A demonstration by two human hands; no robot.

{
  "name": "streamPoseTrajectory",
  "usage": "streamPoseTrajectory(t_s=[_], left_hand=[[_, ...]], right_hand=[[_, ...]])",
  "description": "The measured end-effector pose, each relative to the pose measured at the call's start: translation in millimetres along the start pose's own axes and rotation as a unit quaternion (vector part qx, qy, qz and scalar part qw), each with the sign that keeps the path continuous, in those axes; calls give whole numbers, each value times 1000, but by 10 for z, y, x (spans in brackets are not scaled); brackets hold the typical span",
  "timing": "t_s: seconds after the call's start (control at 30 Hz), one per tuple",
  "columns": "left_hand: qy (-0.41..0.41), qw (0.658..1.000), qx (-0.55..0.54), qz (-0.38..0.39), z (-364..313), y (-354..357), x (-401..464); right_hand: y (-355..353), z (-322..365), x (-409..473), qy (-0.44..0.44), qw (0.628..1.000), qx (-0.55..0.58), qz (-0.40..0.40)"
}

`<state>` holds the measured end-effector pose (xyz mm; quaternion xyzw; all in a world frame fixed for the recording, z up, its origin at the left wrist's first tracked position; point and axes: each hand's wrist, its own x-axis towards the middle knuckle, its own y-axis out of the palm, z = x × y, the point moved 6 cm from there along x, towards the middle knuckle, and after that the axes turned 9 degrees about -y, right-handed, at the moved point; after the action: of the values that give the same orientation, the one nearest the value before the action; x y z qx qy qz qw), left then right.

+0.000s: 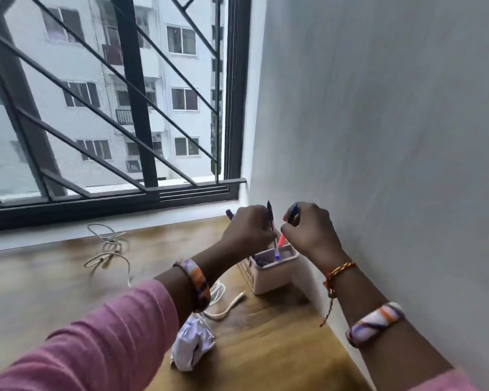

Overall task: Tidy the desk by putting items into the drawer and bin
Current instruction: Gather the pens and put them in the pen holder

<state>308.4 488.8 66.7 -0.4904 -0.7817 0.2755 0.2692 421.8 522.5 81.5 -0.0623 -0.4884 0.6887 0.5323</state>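
Crumpled paper point(192, 347) sits closest on the desk point(266, 342), with a white cable point(223, 306) just past it.

Both hands are over the pink holder point(268, 273) by the wall. Left hand point(250, 230) pinches a purple pen point(272, 230) whose tip dips into the holder, right hand point(308, 228) grips a blue pen point(293, 213) and an orange one point(281, 241) angled down to the rim. Some dark stuff already sits inside, can't tell what. Another cable point(108, 249) lies under the window.

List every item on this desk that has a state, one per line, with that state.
Left hand: grip on a blue pen, tip in the holder.
Right hand: grip on pens, one orange-pink.
Pen holder: upright, open-topped.
Crumpled paper: lying loose.
Beige cable: tangled, loose.
White cable: unplugged, end free.
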Motion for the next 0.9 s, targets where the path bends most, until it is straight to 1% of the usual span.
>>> streamPoseTrajectory(t_s=[0.13, 0.2, 0.27, 0.33, 0.43, 0.57, 0.7, 0.77, 0.9], left_hand=[[2, 1000, 28, -5, 40, 7, -6], [9, 1000, 22, -5, 85, -88, -46], [24, 999, 37, -13, 153, -220, -109], [36, 998, 47, -33, 288, -402, -212], [30, 997, 41, -54, 628, -734, -432], [-29, 993, 70, -89, 1299, -1391, -863], [-99, 981, 90, -141, 2014, -2227, -1445], [-126, 972, 104, -168, 2346, -2657, -1783], [-217, 939, 148, -222, 3123, -3581, -2649]], right_hand=[[133, -24, -31, 2, 999, -47, 28], [161, 59, -38, -11, 997, -69, 28], [198, 210, -44, -31, 996, -78, 24], [286, 429, -50, -64, 995, -67, 21], [568, 860, -104, -127, 991, -19, 36], [1182, 1622, -299, -190, 975, 36, 109], [1811, 2558, -585, -242, 953, 99, 156], [2119, 3060, -759, -268, 939, 115, 182], [2783, 4230, -1221, -342, 898, 139, 239]])
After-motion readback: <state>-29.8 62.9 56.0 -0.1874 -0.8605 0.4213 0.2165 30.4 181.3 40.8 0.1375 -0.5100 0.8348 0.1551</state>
